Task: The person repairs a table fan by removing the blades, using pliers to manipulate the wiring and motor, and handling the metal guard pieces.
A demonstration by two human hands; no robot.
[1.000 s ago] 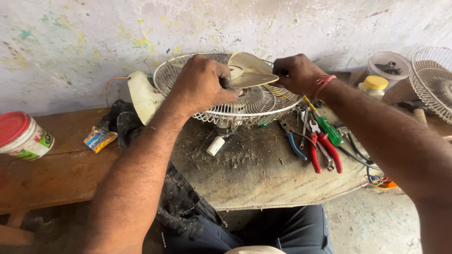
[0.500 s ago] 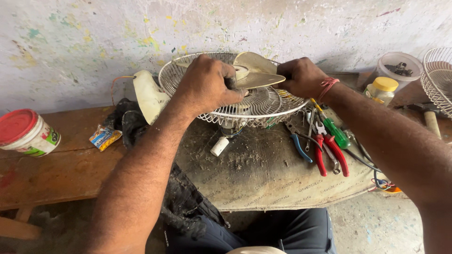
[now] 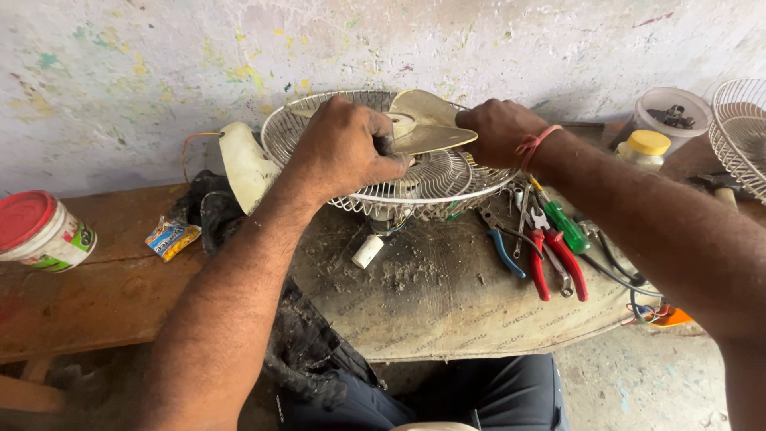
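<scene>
Gripping fan blade [image 3: 427,124] both sides: left hand [image 3: 347,152] closed over hub at 9 o'clock, right hand [image 3: 499,132] closed on blade edge at 3 o'clock. Blade sits atop wire guard [image 3: 447,179], counter [image 3: 431,287] centre, 12 o'clock from body. Risk: uneven pull cracks plastic blade; guard slides, knocks red pliers [image 3: 558,259] and green screwdriver [image 3: 562,225] at 4 o'clock off the counter.

Repair wkshop (pliers [image 3: 554,263], fan guard [image 3: 447,179]).
</scene>
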